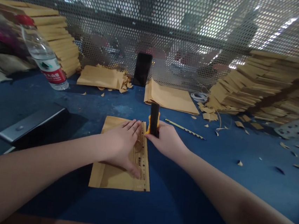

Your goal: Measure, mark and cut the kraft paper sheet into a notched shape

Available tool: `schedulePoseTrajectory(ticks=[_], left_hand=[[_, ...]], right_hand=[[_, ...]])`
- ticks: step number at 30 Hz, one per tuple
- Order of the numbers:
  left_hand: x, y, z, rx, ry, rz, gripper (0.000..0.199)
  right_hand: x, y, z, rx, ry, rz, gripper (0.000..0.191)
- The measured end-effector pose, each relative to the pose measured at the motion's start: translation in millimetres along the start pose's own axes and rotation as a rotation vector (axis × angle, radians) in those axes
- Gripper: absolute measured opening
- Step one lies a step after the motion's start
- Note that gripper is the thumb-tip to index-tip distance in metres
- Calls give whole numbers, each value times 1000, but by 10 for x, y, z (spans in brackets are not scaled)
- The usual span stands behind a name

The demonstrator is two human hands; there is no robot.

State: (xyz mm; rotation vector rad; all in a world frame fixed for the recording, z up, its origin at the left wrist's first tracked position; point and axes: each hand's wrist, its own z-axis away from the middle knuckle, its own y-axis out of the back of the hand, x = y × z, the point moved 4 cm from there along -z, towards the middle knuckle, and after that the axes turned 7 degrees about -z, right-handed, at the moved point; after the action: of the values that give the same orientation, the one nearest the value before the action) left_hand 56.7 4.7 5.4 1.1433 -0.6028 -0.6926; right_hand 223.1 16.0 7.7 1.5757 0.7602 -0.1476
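A brown paper envelope (116, 179) lies on the blue table, with a clear ruler (141, 167) along its right side. My left hand (124, 143) presses flat on the envelope and the ruler's left edge, its fingers spread. Gripped in my right hand (165, 138) is a yellow and black utility knife (154, 121), held upright at the ruler's upper right edge. The blade tip is too small to make out. A yellow pencil (185, 128) lies just beyond my right hand.
Folded brown paper (172, 96), a paper bundle (100, 77) and a dark phone (142, 69) stand before the perforated screen. A water bottle (45, 58) and a stapler-like object (32, 123) are left. Paper stacks (268, 81), a tape roll (199, 96) and scraps are right.
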Motion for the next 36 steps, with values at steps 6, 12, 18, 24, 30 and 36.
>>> schedulePoseTrajectory(ticks=[6, 12, 18, 24, 30, 36], left_hand=[[7, 7, 24, 10, 7, -26, 152], [-1, 8, 35, 23, -3, -19, 151], [-11, -3, 36, 32, -19, -16, 153], [-17, -24, 32, 71, -18, -16, 149], [-22, -38, 14, 52, -9, -4, 149], [-32, -35, -1, 58, -3, 28, 146]], right_hand=[[214, -2, -413, 16, -117, 62, 28], [341, -5, -472, 71, -202, 5, 31], [328, 12, -239, 41, -209, -119, 30], [181, -38, -127, -86, -115, -222, 27], [49, -37, 31, -130, -62, -283, 27], [-115, -4, 360, -148, 18, -315, 23]])
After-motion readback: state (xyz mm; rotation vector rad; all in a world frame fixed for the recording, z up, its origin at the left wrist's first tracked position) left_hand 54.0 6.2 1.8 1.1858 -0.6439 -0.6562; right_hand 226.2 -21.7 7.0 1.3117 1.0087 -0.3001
